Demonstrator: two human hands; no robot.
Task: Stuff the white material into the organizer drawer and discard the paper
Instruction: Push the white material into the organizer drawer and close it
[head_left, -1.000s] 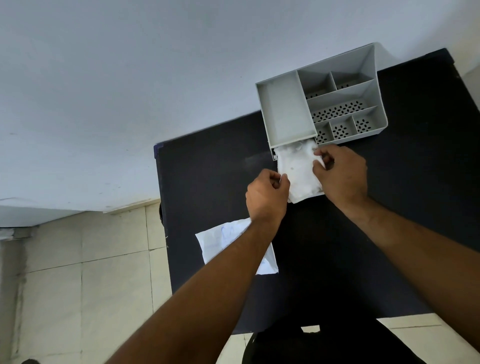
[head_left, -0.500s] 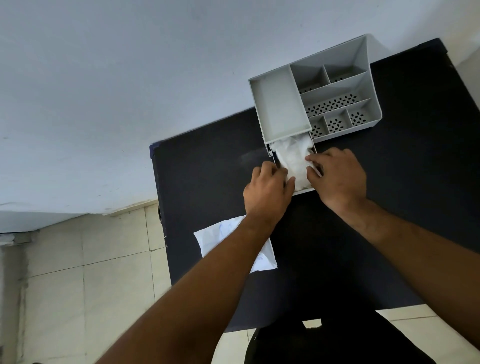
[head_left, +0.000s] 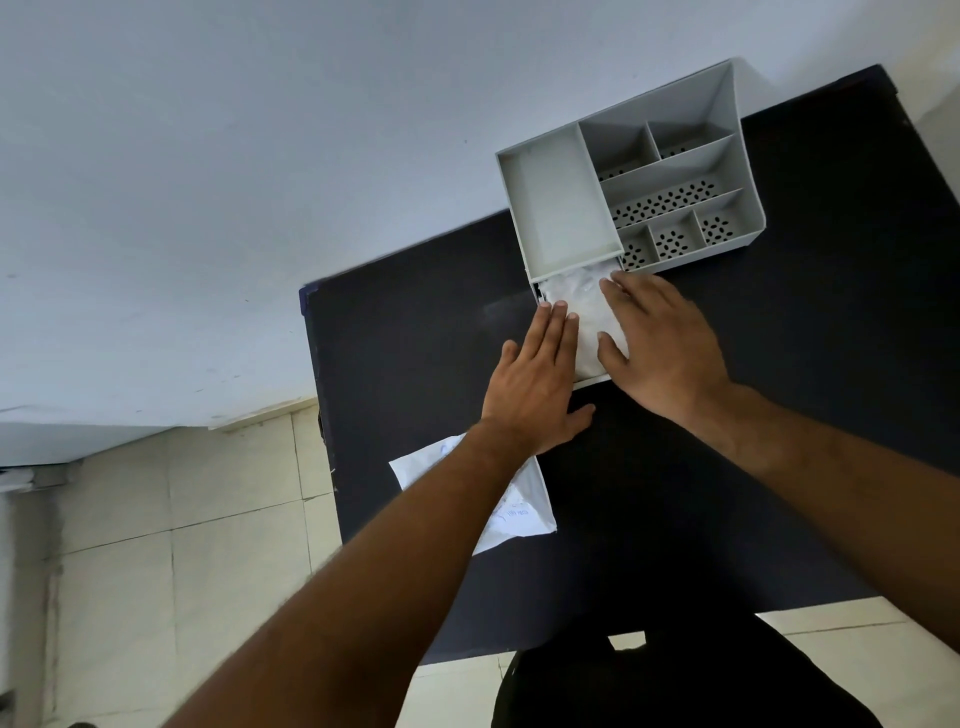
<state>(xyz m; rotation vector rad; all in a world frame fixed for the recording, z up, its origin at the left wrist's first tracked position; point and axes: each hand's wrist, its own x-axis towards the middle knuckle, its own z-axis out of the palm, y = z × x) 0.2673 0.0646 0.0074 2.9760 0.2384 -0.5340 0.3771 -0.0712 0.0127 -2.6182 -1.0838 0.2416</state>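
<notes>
Where fists gripped before, both hands (head_left: 540, 384) (head_left: 665, 348) are now flattened, pressing white material (head_left: 587, 312) into the drawer (head_left: 589, 383); paper (head_left: 519, 512) awaits discarding.

The paper (head_left: 519, 512) at the left edge of the black table (head_left: 779, 415) carries faint blue handwriting, too small and blurred to read. No other text shows.

left hand (head_left: 535, 395): bare, no sleeve | right hand (head_left: 670, 353): bare | dark clothing (head_left: 675, 675) below
</notes>
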